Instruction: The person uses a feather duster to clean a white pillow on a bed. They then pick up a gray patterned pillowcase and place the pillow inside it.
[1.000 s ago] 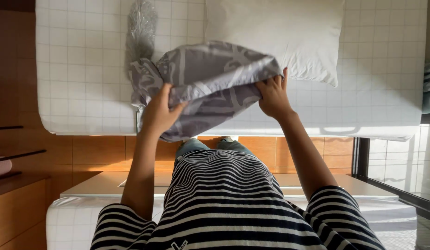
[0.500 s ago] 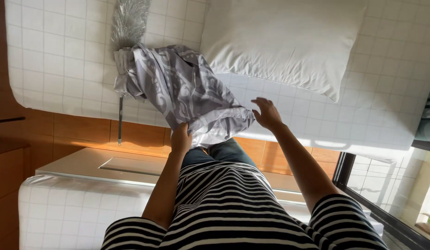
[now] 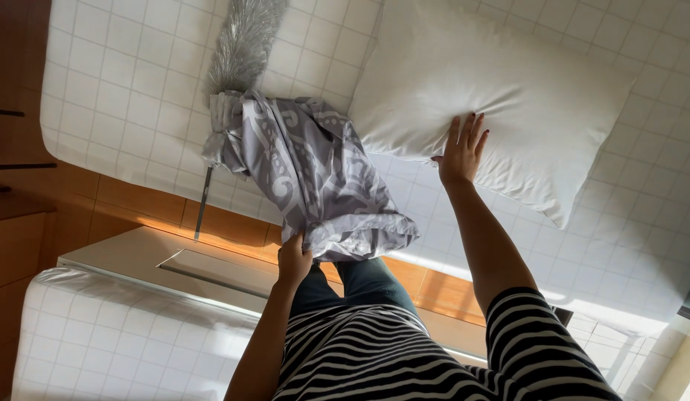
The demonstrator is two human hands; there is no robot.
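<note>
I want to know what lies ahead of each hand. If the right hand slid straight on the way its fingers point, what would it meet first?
The right hand already lies flat on the white pillow, fingers pointing up across it. Going on, it would probably just cross more pillow, then the checked white bedding beyond.

A grey pillowcase (image 3: 308,174) with pale swirls, a plain white pillow (image 3: 501,82), a white checked bedspread (image 3: 122,74).
</note>
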